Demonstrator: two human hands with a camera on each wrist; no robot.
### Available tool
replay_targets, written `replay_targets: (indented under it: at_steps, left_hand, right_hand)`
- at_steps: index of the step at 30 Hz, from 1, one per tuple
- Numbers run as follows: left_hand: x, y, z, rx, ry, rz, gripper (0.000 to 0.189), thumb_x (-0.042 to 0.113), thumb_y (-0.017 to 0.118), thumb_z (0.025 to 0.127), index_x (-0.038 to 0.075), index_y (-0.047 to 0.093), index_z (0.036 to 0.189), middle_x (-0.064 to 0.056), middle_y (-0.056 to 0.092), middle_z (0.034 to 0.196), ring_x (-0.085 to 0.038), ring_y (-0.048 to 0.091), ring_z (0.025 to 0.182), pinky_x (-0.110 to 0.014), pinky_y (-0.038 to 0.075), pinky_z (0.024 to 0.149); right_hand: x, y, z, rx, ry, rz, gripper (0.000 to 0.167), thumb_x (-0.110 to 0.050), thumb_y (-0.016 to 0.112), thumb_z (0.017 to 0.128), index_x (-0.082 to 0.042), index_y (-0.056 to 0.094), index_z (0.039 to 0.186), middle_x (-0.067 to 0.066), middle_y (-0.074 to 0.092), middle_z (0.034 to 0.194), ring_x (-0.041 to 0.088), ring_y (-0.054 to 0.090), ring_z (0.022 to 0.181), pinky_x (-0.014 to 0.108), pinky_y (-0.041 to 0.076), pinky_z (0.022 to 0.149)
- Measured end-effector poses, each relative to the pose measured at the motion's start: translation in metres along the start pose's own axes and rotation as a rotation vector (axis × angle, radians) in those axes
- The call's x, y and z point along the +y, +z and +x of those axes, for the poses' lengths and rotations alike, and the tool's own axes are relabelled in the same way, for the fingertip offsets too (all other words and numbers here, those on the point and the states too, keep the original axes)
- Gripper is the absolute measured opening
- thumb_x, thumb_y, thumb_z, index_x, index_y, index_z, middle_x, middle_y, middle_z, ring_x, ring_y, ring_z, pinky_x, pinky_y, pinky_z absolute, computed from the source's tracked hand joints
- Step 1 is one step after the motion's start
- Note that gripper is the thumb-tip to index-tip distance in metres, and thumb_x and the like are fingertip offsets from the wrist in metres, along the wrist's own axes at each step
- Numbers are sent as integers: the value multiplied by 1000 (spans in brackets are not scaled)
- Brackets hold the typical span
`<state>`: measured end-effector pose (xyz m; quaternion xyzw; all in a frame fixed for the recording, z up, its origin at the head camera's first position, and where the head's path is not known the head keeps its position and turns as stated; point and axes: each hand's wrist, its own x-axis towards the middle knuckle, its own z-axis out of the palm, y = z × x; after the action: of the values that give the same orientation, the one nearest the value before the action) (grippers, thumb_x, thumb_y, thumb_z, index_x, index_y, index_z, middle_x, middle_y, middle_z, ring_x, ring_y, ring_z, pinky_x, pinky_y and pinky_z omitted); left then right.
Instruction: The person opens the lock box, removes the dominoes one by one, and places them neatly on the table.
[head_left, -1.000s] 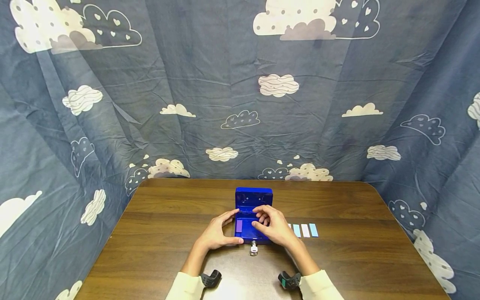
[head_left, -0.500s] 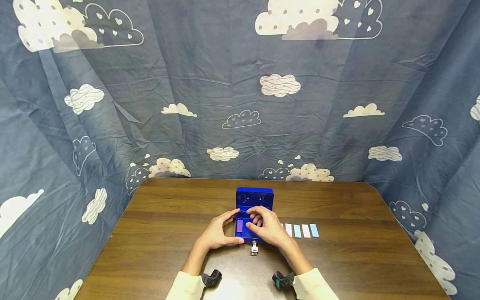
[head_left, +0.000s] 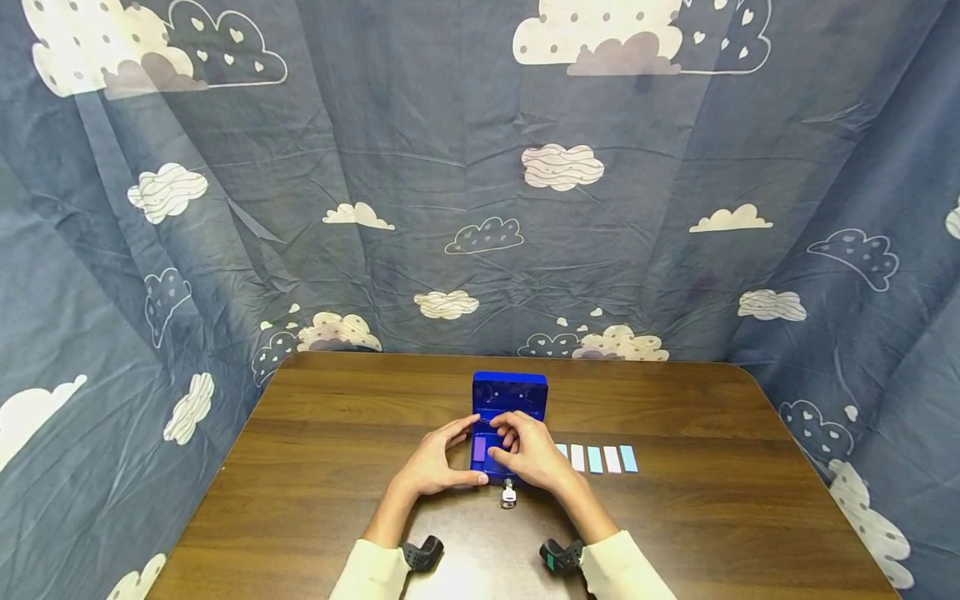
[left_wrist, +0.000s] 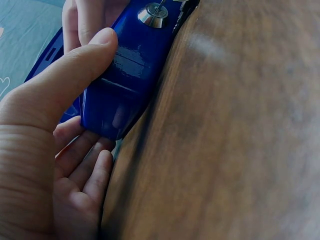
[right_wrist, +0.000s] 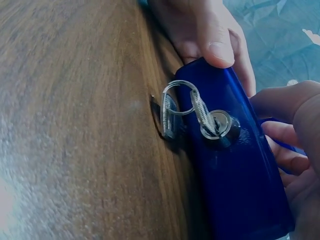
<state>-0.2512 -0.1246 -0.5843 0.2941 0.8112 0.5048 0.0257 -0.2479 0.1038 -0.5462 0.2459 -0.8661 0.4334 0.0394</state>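
A blue metal cash box (head_left: 510, 379) stands on the table with its lid raised. Against the inner left wall lies a flat purple piece (head_left: 479, 450). My left hand (head_left: 431, 467) grips the box's left side, thumb at the front edge and fingers along the side. My right hand (head_left: 528, 450) reaches over the box's right part, fingers bent down inside it, just right of the purple piece. Whatever lies between those fingers is hidden. A key on a ring (right_wrist: 180, 97) sits in the round front lock (right_wrist: 220, 125), seen in the right wrist view.
To the right of the box, several flat strips, light blue (head_left: 595, 459) and white (head_left: 612, 459), lie in a row on the brown wooden table (head_left: 712, 500). A dark curtain (head_left: 480, 275) with cloud prints hangs behind and at both sides.
My right hand has shifted left inside the box, closer to the purple piece, uncovering more of the strips. The left hand keeps its hold on the box.
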Motion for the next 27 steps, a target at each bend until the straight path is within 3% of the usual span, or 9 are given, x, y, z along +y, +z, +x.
replay_targets:
  at_steps: [4,13,27]
  left_hand:
    - [1,-1,2,4,-4,3,96,28,93,76,3,44,154,-16,49,157,-31,51,142,-42,44,120]
    - [1,1,0,-1,-18,5,96,30,94,76,5,45,154,-16,50,156,-32,53,140,-43,45,120]
    - [2,0,-1,7,-13,0,96,28,94,75,5,45,154,-17,51,154,-31,53,141,-43,45,119]
  right_hand:
    - [2,2,2,1,-28,-51,40,-8,85,79,2,69,114,12,65,92,22,63,76,17,53,62]
    - [2,5,2,-82,-32,-204,47,-20,88,78,-1,70,118,7,67,91,16,61,79,24,54,70]
    - [-6,11,8,-119,46,-288,53,-28,91,76,-4,73,119,0,65,79,8,54,69,23,48,60]
